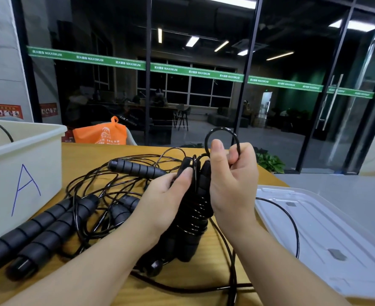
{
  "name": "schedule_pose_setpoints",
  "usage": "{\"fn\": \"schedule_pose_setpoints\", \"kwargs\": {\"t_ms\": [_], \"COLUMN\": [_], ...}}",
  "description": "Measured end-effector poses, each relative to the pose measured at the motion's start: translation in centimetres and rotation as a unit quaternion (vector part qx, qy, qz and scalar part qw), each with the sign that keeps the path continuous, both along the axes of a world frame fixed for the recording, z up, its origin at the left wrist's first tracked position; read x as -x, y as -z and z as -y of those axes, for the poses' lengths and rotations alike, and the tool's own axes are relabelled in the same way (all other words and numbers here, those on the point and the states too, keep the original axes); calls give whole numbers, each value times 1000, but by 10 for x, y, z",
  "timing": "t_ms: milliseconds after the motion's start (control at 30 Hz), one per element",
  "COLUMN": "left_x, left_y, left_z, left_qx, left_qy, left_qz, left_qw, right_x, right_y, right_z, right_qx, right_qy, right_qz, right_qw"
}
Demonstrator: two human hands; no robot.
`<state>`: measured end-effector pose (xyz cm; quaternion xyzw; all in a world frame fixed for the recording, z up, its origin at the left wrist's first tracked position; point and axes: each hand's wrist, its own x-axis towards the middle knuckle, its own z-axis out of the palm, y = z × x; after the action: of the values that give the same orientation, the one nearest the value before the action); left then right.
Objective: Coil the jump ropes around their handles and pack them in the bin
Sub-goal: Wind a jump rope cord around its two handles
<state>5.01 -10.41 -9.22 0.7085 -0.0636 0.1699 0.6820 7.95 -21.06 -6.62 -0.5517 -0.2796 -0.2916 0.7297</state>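
Note:
My left hand [164,195] grips a pair of black foam handles [196,217] held upright together, with thin black rope coiled around their middle. My right hand [233,180] pinches a loop of that rope [222,134] above the handle tops. The rest of this rope trails down over the wooden table [182,290] to the right and front. Several more black handles [38,235] lie at the left among a tangle of loose rope [98,188]; one more handle [135,168] lies across the back. The white bin [23,155] marked "A" stands at the far left, rope showing over its rim.
A translucent plastic lid [327,235] lies at the right, hanging past the table's right edge. An orange bag [102,132] sits behind the table's far edge. Glass walls and a door close off the room behind.

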Motion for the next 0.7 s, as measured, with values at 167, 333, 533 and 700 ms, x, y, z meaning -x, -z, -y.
{"fn": "schedule_pose_setpoints", "kwargs": {"t_ms": [167,333,533,700], "left_x": [-1,-1,0,0], "left_y": [1,3,3,0], "left_z": [-1,-1,-5,-8], "left_qx": [2,-46,-29,16], "left_qy": [30,-38,-150,-199], "left_qz": [-54,-3,11,-22], "left_qw": [998,998,988,980], "right_x": [-6,-18,-20,-17], "right_y": [6,10,9,7], "right_z": [5,15,20,19], "right_qx": [32,182,323,448], "right_qy": [5,25,25,13], "right_qz": [31,10,-17,-18], "right_qw": [999,983,946,894]}}
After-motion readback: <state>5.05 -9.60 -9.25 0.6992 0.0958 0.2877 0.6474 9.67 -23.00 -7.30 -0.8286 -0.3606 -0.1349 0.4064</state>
